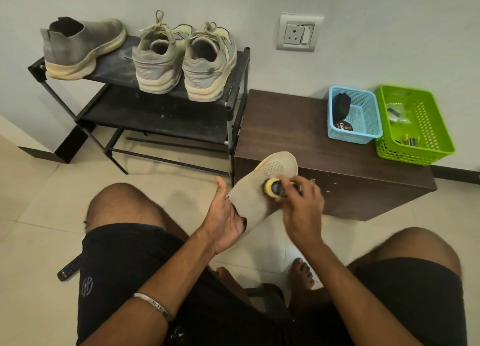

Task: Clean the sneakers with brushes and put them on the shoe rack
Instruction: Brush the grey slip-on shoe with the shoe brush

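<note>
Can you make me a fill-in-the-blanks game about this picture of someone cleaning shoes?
1. The top shelf of the shoe rack holds ____ shoes.
2. The right hand rubs a brush with a ____ head on the sneaker.
3. The left hand holds the ____.
4. Beside the blue basket sits a ____ basket.

Missing words: three; yellow; sneaker; green

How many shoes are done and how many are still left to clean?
Three shoes already stand on the shoe rack: a grey slip-on and a laced pair. Whether they were brushed I cannot tell. In hand: the left hand holds the last sneaker while the right hand rubs it with a yellow applicator. Left: finish it and set it on the rack.
</note>
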